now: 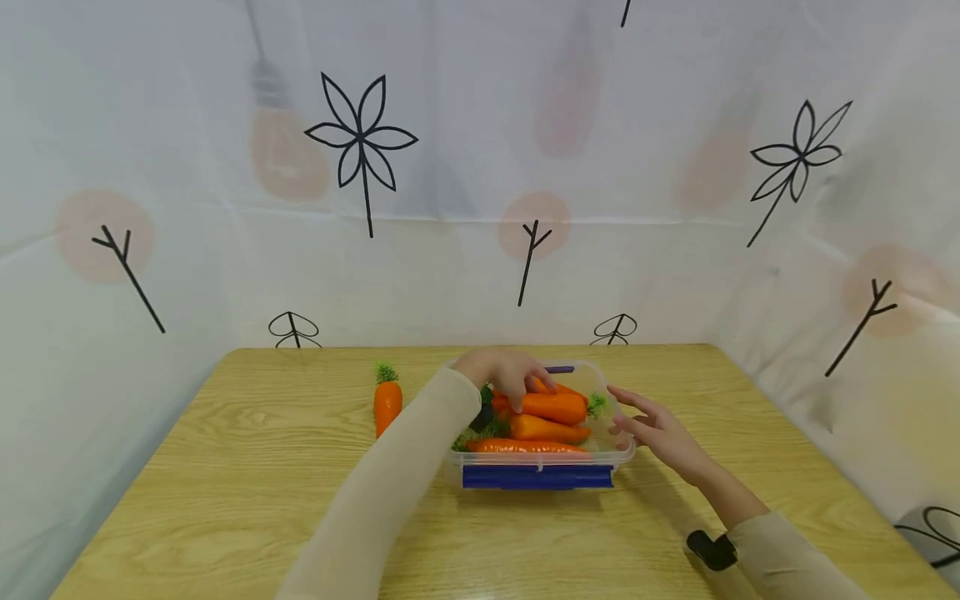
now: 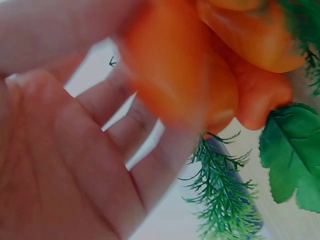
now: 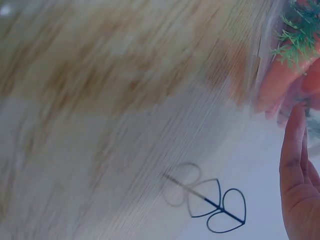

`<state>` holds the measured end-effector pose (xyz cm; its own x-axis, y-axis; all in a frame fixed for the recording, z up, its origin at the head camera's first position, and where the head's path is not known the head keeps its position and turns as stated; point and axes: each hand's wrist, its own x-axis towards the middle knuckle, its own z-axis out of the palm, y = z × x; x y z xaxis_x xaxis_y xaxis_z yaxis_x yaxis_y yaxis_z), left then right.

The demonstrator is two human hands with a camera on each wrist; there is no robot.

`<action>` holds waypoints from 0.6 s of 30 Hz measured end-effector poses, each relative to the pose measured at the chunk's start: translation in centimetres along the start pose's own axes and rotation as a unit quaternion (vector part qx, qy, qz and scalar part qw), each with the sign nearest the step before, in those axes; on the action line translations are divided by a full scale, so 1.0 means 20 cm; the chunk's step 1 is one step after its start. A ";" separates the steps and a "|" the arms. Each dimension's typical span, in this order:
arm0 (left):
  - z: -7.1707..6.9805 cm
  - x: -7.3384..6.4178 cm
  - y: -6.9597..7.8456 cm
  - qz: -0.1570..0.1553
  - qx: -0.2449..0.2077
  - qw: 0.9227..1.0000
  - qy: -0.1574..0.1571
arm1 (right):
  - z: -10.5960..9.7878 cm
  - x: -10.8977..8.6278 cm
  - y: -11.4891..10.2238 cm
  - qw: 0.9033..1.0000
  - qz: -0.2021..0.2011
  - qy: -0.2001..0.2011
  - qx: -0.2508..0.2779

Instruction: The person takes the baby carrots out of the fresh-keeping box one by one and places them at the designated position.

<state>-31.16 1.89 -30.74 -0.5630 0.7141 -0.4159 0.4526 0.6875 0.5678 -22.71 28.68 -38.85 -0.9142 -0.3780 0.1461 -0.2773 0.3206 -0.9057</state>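
Note:
A clear plastic box (image 1: pixel 450 471) with a blue front clip (image 1: pixel 537 477) holds several orange carrots with green tops. My left hand (image 1: pixel 504 373) reaches into it from above, thumb and fingers around a carrot (image 1: pixel 558 407). In the left wrist view that carrot (image 2: pixel 167 65) lies between the thumb and the fingers, partly blurred. Below it in the box are another carrot (image 1: pixel 547 429) and a glossy carrot (image 1: pixel 525 447) along the front wall. My right hand (image 1: pixel 669 435) rests its extended fingers against the box's right side.
One carrot (image 1: pixel 387 406) with a leafy top lies on the wooden table (image 1: pixel 225 467) left of the box, partly behind my left sleeve. Dark green leaves (image 1: pixel 483 408) fill the box's left side. A patterned white cloth (image 1: pixel 450 275) hangs around the table.

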 end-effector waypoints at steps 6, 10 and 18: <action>0.01 0.01 0.02 -0.030 -0.013 0.999 -0.019 | 0.00 -0.01 0.00 0.999 0.036 0.004 -0.018; 0.03 0.01 0.04 -0.011 0.020 1.000 -0.018 | 0.00 -0.01 0.00 0.999 0.027 0.000 -0.017; 0.04 0.00 0.07 0.019 0.088 0.996 0.001 | 0.00 -0.01 0.00 1.000 -0.001 -0.001 -0.009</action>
<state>-29.88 2.90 -30.55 -0.5446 0.7396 -0.3955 0.5880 0.6730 0.4488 -22.57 28.75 -38.88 -0.9134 -0.3796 0.1472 -0.2843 0.3359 -0.8980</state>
